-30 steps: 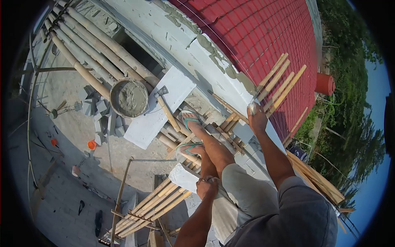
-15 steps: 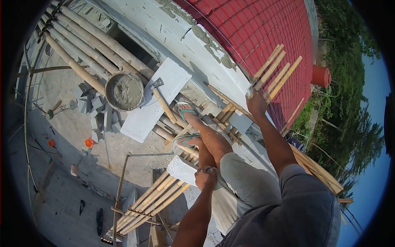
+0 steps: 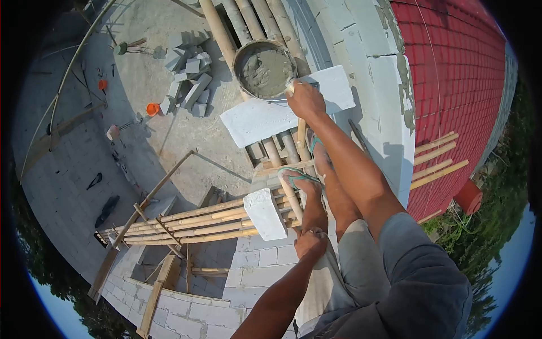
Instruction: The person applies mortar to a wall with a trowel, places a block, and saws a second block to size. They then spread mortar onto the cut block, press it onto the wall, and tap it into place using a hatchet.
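My right hand (image 3: 306, 100) reaches to the near rim of a round bucket (image 3: 237, 79) filled with wet grey mortar (image 3: 266, 70). Its fingers are closed, with a whitish patch at the fingertips; what they hold is hidden. Below that hand shows the wooden handle of a hatchet (image 3: 302, 133), its head mostly covered. A white board (image 3: 254, 124) lies beneath them across bamboo poles. My left hand (image 3: 310, 243) is closed at the hem of my shorts (image 3: 322, 288), by the left knee. A smaller white block (image 3: 265, 213) lies nearby on the poles.
Bamboo poles (image 3: 186, 225) extend leftward over an opening with the floor far below. Broken grey blocks (image 3: 192, 79) are heaped beside the bucket. A white block wall (image 3: 384, 90) runs along the right, beyond it red roof tiles (image 3: 451, 73) carrying several wooden strips (image 3: 435, 158).
My right hand has moved from beside the wooden strips over the roof to the bucket and hatchet. The view has turned. My left hand stays closed by the knee.
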Available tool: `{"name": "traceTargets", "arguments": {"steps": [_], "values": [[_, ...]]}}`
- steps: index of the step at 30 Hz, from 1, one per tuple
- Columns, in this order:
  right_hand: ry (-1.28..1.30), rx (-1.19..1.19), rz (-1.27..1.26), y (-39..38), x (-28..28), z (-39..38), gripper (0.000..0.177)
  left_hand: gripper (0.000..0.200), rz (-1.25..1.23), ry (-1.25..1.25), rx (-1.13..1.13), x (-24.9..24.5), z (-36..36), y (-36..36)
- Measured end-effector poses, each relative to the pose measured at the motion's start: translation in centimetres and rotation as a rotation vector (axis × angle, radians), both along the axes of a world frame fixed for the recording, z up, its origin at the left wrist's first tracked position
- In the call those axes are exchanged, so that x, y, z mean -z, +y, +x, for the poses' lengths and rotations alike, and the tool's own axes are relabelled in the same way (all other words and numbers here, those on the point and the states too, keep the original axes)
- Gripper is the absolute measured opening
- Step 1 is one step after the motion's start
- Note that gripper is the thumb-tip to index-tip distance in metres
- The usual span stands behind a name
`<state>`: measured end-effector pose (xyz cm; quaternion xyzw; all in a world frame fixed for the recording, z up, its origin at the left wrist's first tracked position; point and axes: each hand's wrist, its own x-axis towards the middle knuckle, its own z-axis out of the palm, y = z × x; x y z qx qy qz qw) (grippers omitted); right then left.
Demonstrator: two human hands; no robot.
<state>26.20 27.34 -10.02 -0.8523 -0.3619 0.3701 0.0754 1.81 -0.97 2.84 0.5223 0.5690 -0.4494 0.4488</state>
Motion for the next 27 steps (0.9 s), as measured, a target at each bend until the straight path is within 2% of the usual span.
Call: {"name": "traceTargets", "arguments": {"steps": [2, 4, 6, 8, 10, 12, 13, 15, 16, 18, 20, 22, 23, 24, 26, 27], "values": [[0.051, -0.02, -0.14, 5.7, 5.7, -0.1, 0.032, 0.029, 0.009, -0.006, -0.027, 0.4, -0.4, -0.6], [0.034, -0.014, -0.112, 8.4, 11.1, -1.8, 0.026, 0.03, -0.001, -0.007, -0.033, -0.4, -0.2, -0.4], [0.029, -0.004, -0.089, 9.4, 12.6, -3.2, 0.022, 0.032, 0.014, -0.004, -0.052, -0.4, -0.1, -0.3], [0.701, 0.432, -0.138, 8.0, 12.4, -2.6, 0.029, 0.035, -0.04, 0.012, -0.05, -0.7, 0.4, 0.5], [0.794, 0.493, 0.02, 3.9, 12.1, -2.2, 0.041, 0.036, -0.041, -0.021, -0.068, -0.9, 0.5, 0.6], [0.83, 0.363, 0.076, 0.1, 11.3, -1.1, 0.059, 0.035, 0.006, -0.036, -0.048, -0.6, 0.4, -0.6], [0.82, 0.365, 0.078, -1.0, 11.0, -0.8, 0.059, 0.035, 0.005, -0.047, -0.046, -0.2, 0.5, -0.8], [0.567, 0.166, 0.138, -3.3, 10.5, -0.5, 0.067, 0.034, -0.026, -0.031, -0.046, 0.0, 0.3, -1.0], [0.558, 0.175, 0.139, -4.6, 11.8, -0.8, 0.067, 0.034, -0.029, -0.04, -0.037, -0.1, 0.2, -0.9], [0.248, 0.056, 0.473, -6.1, 15.0, -1.1, 0.071, 0.033, -0.092, -0.011, -0.043, 0.3, 0.3, -0.2], [0.566, 0.188, 0.265, -5.5, 10.2, 0.3, 0.064, 0.035, -0.063, -0.054, 0.002, 0.0, 0.5, 0.5], [0.8, 0.433, 0.258, -4.8, 7.0, 1.1, 0.053, 0.035, -0.036, -0.003, 0.019, 0.5, 0.7, 0.7], [0.931, 0.594, 0.363, -4.6, 6.7, 1.2, 0.037, 0.035, -0.032, -0.025, 0.031, 0.8, 0.7, 0.7], [0.919, 0.601, 0.372, -4.1, 5.6, 2.1, 0.037, 0.033, -0.027, -0.013, 0.063, 1.0, 0.4, 0.6], [1.023, 0.901, 0.642, -2.6, 3.4, 4.4, 0.027, 0.031, -0.017, -0.005, 0.104, 1.3, -0.2, 0.5], [1.044, 0.95, 0.754, -1.5, 2.3, 6.1, 0.022, 0.03, -0.007, -0.007, 0.08, 1.3, -0.3, 0.6]]}}
